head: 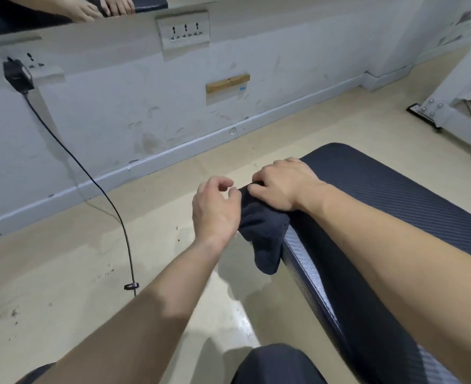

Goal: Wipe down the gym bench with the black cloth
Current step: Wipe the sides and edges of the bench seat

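**A:** What sits nearest the camera?

**B:** A dark-clothed knee (278, 364) at the bottom edge, with two bare forearms reaching away from it over a pale, glossy floor (62, 273).

**A:** And the gym bench?

**B:** Its black, carbon-weave padded tabletop (395, 206) runs from near right toward the centre, its rounded end pointing at the wall.

**A:** Where is the black cloth?

**B:** The black cloth (262, 231) is draped over the bench's left edge near that far end, one corner hanging down the side toward the floor.

**A:** The hands?

**B:** The right hand (284, 184) lies palm-down on top of the cloth, its fingers (259, 177) curled and bunching the fabric against the pad. The left hand (215, 209) is just beside the edge, fingers loosely curled and partly open, thumb side against the hanging cloth; a firm grip cannot be confirmed.

**A:** Beyond them?

**B:** A black cable (90, 173) trails across the floor from a black adapter (18, 76) plugged in at far left. The scuffed white wall (145, 106) carries a socket panel (184, 30), and a mirror strip (62, 9) above reflects the hands.
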